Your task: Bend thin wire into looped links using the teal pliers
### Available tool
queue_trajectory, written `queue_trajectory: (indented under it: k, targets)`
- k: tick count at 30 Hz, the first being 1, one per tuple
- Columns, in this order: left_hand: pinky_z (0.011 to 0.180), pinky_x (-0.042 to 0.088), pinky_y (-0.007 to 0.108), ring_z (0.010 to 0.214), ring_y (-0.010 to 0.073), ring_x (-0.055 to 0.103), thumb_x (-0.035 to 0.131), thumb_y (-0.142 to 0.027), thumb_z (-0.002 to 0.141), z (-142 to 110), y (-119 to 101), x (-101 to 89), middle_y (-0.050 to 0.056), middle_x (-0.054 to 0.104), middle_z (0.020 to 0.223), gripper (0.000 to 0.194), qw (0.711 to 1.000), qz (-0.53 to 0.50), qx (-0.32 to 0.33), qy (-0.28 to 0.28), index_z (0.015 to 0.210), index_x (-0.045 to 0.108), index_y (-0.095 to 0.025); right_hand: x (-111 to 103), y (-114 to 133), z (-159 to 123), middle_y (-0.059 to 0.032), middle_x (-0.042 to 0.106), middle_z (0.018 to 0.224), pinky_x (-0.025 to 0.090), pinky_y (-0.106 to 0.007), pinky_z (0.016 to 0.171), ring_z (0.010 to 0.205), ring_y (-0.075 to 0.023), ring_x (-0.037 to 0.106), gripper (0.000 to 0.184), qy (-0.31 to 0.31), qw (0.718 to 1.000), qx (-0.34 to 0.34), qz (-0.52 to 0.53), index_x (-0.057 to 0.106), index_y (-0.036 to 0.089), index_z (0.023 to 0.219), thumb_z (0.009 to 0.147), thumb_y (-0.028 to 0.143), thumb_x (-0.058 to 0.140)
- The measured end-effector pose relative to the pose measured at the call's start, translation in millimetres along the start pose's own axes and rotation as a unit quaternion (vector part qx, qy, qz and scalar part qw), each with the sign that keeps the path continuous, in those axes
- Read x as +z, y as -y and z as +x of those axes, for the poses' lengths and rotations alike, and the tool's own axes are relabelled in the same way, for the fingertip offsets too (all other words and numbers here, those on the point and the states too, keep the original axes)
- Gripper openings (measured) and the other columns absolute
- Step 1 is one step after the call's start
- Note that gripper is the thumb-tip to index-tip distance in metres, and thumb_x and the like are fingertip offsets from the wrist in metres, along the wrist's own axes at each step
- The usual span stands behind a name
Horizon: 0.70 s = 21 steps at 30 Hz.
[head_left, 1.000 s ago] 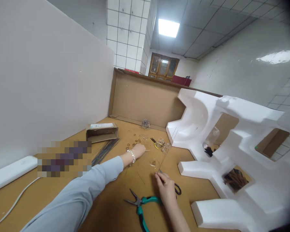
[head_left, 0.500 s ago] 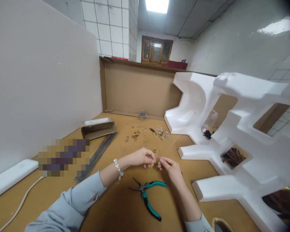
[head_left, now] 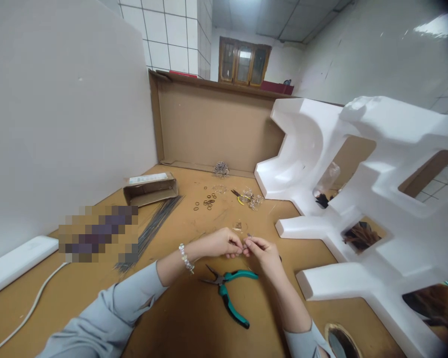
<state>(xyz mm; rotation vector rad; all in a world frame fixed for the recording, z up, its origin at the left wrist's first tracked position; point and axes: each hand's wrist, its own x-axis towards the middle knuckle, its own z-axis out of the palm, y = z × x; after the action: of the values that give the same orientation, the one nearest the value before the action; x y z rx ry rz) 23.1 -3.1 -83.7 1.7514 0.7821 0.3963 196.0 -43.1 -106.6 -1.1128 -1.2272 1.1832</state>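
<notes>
My left hand (head_left: 226, 242), with a beaded bracelet (head_left: 186, 258) at its wrist, is closed in a pinch. What its fingertips hold is too small to make out. Against it, fingertips nearly touching, my right hand (head_left: 264, 252) is also closed, pinching a thin wire whose course is hardly visible. Just below both hands lie teal-handled pliers (head_left: 224, 288) with jaws apart. Beyond the fingers is a small clear piece with brownish bits (head_left: 238, 226). Farther back are several dark small rings (head_left: 209, 202), yellow-handled pliers (head_left: 239, 198) and a heap of shiny wire pieces (head_left: 253, 200).
A bundle of grey wires (head_left: 153, 231) lies left, by an open small cardboard box (head_left: 151, 191). White foam packing (head_left: 298, 169) borders the right side, and a cardboard panel (head_left: 216, 124) the back. A white power strip (head_left: 20, 263) with cable and a round container (head_left: 339, 340) stand nearer.
My left hand has come back from beside the rings to meet my right hand above the teal pliers. The pliers are now free of my right arm. The view has tilted down.
</notes>
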Motion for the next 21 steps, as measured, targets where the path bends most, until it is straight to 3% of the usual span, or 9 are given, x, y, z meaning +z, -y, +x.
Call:
queue_trajectory:
  k: [9, 13, 17, 21]
  targets:
    - [0.058, 0.046, 0.022, 0.058, 0.0104, 0.055, 0.055, -0.039, 0.078, -2.4, 2.2, -1.4, 0.003, 0.060, 0.063, 0.032, 1.000, -0.007, 0.011, 0.018, 0.076, 0.066, -0.009, -0.4, 5.8, -2.7, -0.0036, 0.066, 0.061, 0.051, -0.028, 0.058, 0.057, -0.0156, 0.062, 0.032, -0.003, 1.000, -0.011, -0.009, 0.066, 0.015, 0.072, 0.065, 0.046, 0.070]
    - [0.054, 0.040, 0.019, 0.055, 0.0085, 0.050, 0.054, -0.037, 0.080, -7.3, -3.9, -0.1, 0.002, 0.059, 0.062, 0.030, 0.998, 0.048, 0.036, 0.006, 0.079, 0.066, -0.010, 1.0, 6.3, -3.8, -0.0028, 0.066, 0.058, 0.050, -0.028, 0.060, 0.056, -0.0155, 0.061, 0.029, -0.009, 0.999, -0.020, -0.023, 0.067, 0.016, 0.071, 0.066, 0.044, 0.070]
    - [0.056, 0.038, 0.019, 0.056, 0.0086, 0.050, 0.053, -0.034, 0.080, -9.3, -4.9, 4.4, 0.001, 0.061, 0.062, 0.029, 0.993, 0.113, 0.043, -0.019, 0.069, 0.066, -0.011, 3.0, 5.2, -4.3, -0.0033, 0.066, 0.057, 0.051, -0.030, 0.059, 0.055, -0.0167, 0.061, 0.031, -0.005, 0.999, -0.022, -0.034, 0.066, 0.017, 0.069, 0.064, 0.047, 0.070]
    - [0.062, 0.044, 0.022, 0.062, 0.0117, 0.057, 0.055, -0.036, 0.078, -7.8, 0.1, 7.3, 0.004, 0.064, 0.065, 0.029, 0.999, 0.030, 0.002, -0.012, 0.072, 0.065, -0.010, 2.4, 3.9, -4.0, -0.0036, 0.066, 0.056, 0.051, -0.029, 0.059, 0.055, -0.0171, 0.061, 0.033, 0.002, 0.999, -0.023, -0.041, 0.066, 0.016, 0.072, 0.064, 0.048, 0.069]
